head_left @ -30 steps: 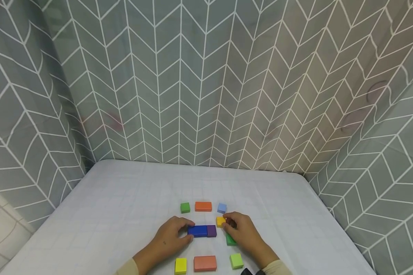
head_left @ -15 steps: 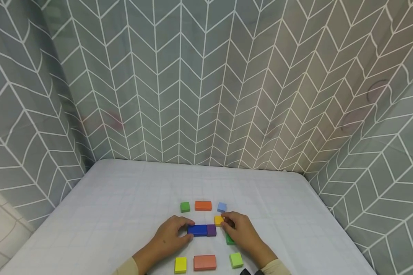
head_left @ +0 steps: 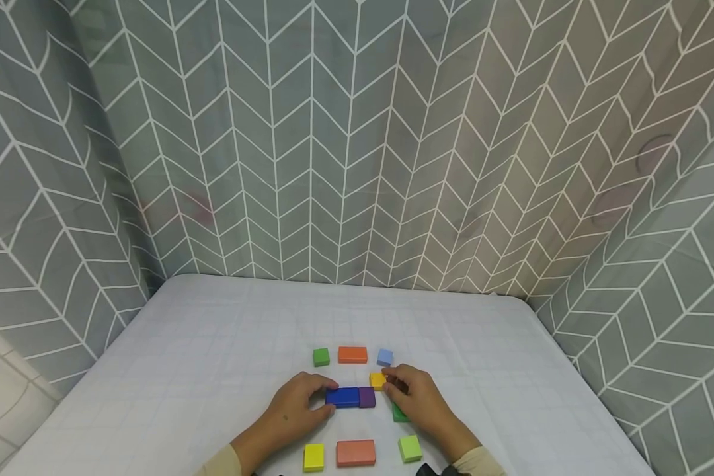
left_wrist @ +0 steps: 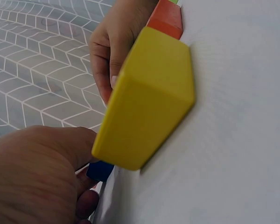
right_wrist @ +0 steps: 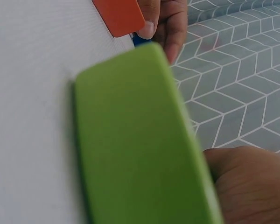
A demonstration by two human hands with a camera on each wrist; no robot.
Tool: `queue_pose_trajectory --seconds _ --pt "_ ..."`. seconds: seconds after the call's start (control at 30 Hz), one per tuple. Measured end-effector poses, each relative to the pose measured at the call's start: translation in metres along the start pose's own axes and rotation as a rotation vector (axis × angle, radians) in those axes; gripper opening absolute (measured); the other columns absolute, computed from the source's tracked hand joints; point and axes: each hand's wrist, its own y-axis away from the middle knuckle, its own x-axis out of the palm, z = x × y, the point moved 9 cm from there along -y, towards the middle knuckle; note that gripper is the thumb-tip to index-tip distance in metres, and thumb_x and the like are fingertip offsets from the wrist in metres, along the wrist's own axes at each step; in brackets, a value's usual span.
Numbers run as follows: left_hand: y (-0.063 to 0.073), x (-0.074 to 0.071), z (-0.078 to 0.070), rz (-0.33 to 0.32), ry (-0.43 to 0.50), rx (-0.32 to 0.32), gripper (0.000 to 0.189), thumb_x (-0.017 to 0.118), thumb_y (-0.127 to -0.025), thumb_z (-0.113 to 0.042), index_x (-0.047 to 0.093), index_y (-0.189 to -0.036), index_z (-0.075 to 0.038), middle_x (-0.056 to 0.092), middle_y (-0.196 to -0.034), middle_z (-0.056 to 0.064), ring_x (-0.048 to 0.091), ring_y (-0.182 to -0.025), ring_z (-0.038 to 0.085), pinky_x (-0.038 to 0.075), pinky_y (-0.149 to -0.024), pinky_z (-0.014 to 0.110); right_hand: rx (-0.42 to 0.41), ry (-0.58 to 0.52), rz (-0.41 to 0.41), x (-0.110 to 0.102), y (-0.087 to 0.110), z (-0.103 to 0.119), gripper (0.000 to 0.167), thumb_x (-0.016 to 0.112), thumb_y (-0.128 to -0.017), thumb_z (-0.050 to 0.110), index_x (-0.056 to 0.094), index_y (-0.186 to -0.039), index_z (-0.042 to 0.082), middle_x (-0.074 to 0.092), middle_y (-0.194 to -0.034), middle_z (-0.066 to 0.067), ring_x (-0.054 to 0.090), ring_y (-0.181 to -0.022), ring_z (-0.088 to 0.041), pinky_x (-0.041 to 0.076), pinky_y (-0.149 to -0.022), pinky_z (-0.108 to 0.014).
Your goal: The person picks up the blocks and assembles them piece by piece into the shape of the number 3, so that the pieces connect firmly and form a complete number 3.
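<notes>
In the head view my left hand (head_left: 300, 404) holds the left end of a blue block (head_left: 342, 397) between thumb and forefinger. A purple block (head_left: 366, 397) lies end to end with the blue one. With thumb and fingertips, my right hand (head_left: 421, 398) pinches a yellow-orange block (head_left: 377, 381) just behind the purple block. A dark green block (head_left: 400, 413) is partly hidden beneath the right hand. In the left wrist view, a large yellow block (left_wrist: 149, 98) hides much of the left hand's work. A lime green block (right_wrist: 135, 140) likewise fills the right wrist view.
Behind the hands, a green block (head_left: 321, 357), an orange block (head_left: 353, 355) and a light blue block (head_left: 385, 357) form a row. Nearer the front, a salmon block (head_left: 356, 453) lies between the yellow and lime ones. Patterned curtains (head_left: 345, 145) surround the white table (head_left: 214, 344).
My right hand has slid the yellow-orange block slightly left, so it now sits closer behind the purple block. The left hand stays at the blue block.
</notes>
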Motion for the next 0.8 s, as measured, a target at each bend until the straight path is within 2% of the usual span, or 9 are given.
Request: queue_pose_trajectory --seconds 0.33,0.6,0.8 --pt "-0.0015 0.0017 0.0014 0.001 -0.013 -0.002 0.031 0.078 -0.084 -0.033 0.072 -0.114 -0.026 0.066 -0.112 -0.013 0.058 -0.105 0.01 0.052 -0.092 0.043 0.0 0.006 0.031 0.0028 -0.0004 0.0015 0.026 0.064 -0.097 0.019 0.07 -0.122 0.012 0.064 -0.095 0.012 0.054 -0.081 -0.005 0.05 -0.071 -0.023" --pt "-0.0016 0.0012 0.0004 0.005 0.0 0.005 0.03 0.077 -0.085 -0.032 0.071 -0.114 -0.026 0.066 -0.111 -0.012 0.058 -0.103 0.01 0.053 -0.09 0.042 -0.016 0.005 0.028 0.0032 -0.0005 0.0018 0.024 0.064 -0.097 0.018 0.07 -0.12 0.013 0.063 -0.093 0.012 0.054 -0.079 -0.005 0.049 -0.068 -0.023" --pt "-0.0022 0.0024 0.0027 0.006 0.004 -0.015 0.03 0.077 -0.085 -0.033 0.071 -0.114 -0.027 0.065 -0.111 -0.013 0.057 -0.104 0.01 0.053 -0.091 0.042 -0.019 0.008 0.034 0.0038 -0.0005 0.0029 0.024 0.063 -0.098 0.018 0.07 -0.12 0.014 0.062 -0.092 0.013 0.053 -0.079 -0.004 0.049 -0.069 -0.022"
